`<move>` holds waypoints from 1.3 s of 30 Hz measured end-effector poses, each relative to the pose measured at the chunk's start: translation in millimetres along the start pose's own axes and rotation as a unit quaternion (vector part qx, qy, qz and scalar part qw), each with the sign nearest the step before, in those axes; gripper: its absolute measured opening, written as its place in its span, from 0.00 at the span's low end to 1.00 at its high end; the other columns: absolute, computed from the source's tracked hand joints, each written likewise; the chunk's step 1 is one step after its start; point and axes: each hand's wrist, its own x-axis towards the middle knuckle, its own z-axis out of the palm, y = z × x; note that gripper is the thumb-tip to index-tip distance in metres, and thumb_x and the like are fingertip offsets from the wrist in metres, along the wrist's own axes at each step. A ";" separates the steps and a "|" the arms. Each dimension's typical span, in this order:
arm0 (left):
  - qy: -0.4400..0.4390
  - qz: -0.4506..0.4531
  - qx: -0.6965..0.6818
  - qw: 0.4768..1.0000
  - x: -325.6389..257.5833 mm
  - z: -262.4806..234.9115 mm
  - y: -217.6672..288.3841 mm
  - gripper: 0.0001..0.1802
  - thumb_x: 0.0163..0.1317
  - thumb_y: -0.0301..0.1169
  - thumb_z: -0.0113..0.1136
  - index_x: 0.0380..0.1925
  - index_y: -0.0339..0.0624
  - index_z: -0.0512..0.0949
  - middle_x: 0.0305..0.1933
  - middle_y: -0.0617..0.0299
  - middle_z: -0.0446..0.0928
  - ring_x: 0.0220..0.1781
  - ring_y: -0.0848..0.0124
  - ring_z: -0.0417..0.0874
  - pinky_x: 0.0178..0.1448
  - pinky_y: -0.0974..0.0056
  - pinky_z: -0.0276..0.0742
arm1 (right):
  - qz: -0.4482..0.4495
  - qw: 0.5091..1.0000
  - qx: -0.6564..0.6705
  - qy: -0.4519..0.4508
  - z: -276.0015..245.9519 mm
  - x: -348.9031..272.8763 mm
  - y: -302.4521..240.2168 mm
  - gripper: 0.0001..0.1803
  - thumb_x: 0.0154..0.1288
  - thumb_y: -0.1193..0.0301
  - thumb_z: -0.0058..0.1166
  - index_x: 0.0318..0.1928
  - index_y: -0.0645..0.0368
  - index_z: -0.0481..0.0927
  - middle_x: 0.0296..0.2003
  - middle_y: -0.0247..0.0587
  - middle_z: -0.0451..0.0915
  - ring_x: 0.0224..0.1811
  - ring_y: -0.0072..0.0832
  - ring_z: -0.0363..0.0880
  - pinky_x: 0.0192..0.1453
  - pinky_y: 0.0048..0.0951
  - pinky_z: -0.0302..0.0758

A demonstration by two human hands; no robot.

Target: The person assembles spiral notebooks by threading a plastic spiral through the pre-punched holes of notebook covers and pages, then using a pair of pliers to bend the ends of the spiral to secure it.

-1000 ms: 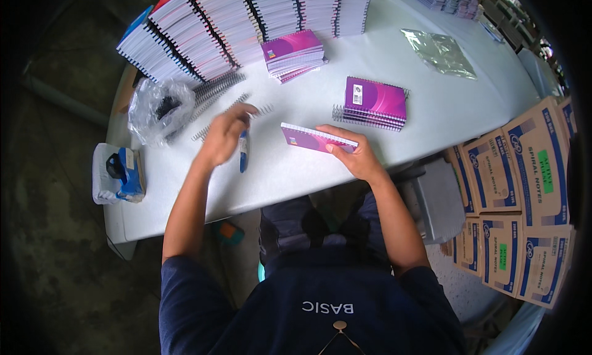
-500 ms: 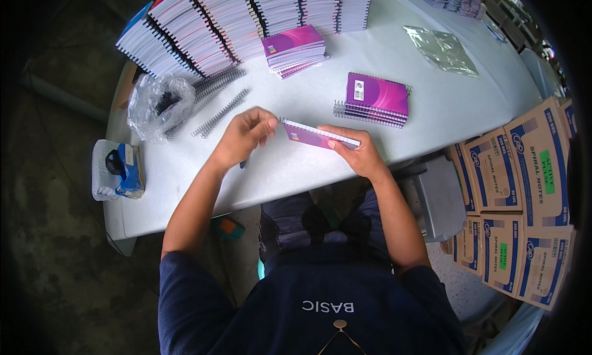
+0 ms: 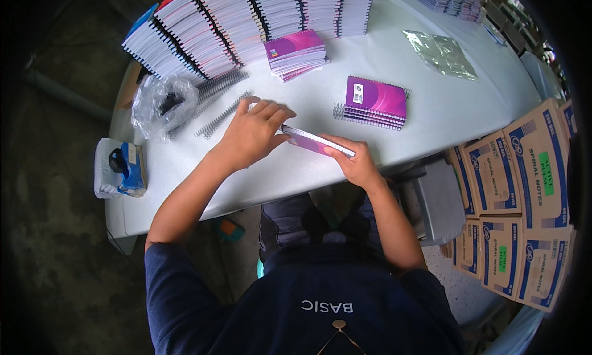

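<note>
Your right hand (image 3: pixel 354 161) gripped one purple notebook (image 3: pixel 309 142) over the table (image 3: pixel 444 118); your left hand (image 3: pixel 256 130) curled at its left end, its grip unclear. Two purple stacks (image 3: pixel 375 99) and one clear bag (image 3: pixel 148 118) lay beyond.

Purple-pink on the notebook (image 3: pixel 311 143) between the hands (image 3: pixel 256 132); purple with pink curves on the notebook stack (image 3: pixel 376 97) beyond the right one; whitish on the tabletop (image 3: pixel 290 181) beneath; brown with blue bands on cartons (image 3: pixel 535 155) farther right.

Workshop, bookbinding type. Evidence: spiral-bound books (image 3: pixel 279 11) massed at 11 o'clock, loose binding coils (image 3: pixel 222 116) at 10, stacked cartons (image 3: pixel 493 177) at 3, dark floor (image 3: pixel 61 262) at 8.
</note>
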 end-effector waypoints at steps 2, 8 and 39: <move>-0.064 -0.054 -0.033 0.996 -3.3 -9.3 -2.0 0.17 0.54 0.33 0.65 0.45 0.47 0.75 0.43 0.61 0.79 0.49 0.62 0.78 0.63 0.57 0.62 | -0.014 1.000 0.010 0.006 3.5 -0.9 -3.1 0.15 0.64 0.76 0.53 0.52 0.65 0.78 0.45 0.42 0.82 0.46 0.21 0.78 0.53 0.24 0.73; -0.177 -0.138 -0.226 0.948 2.0 -23.6 -11.2 0.13 0.56 0.28 0.62 0.43 0.44 0.76 0.41 0.56 0.80 0.45 0.58 0.79 0.60 0.56 0.65 | -0.088 0.994 0.064 -0.001 5.7 3.5 6.3 0.16 0.64 0.78 0.52 0.53 0.61 0.79 0.45 0.41 0.83 0.45 0.20 0.78 0.50 0.23 0.73; 0.244 -0.030 0.164 0.955 -60.7 56.4 -3.3 0.63 0.46 0.76 0.41 0.65 0.28 0.55 0.70 0.33 0.51 0.73 0.36 0.45 0.69 0.34 0.30 | -0.148 0.987 -0.032 0.055 49.9 -27.8 11.0 0.20 0.57 0.84 0.54 0.51 0.59 0.79 0.43 0.47 0.82 0.40 0.37 0.83 0.44 0.31 0.78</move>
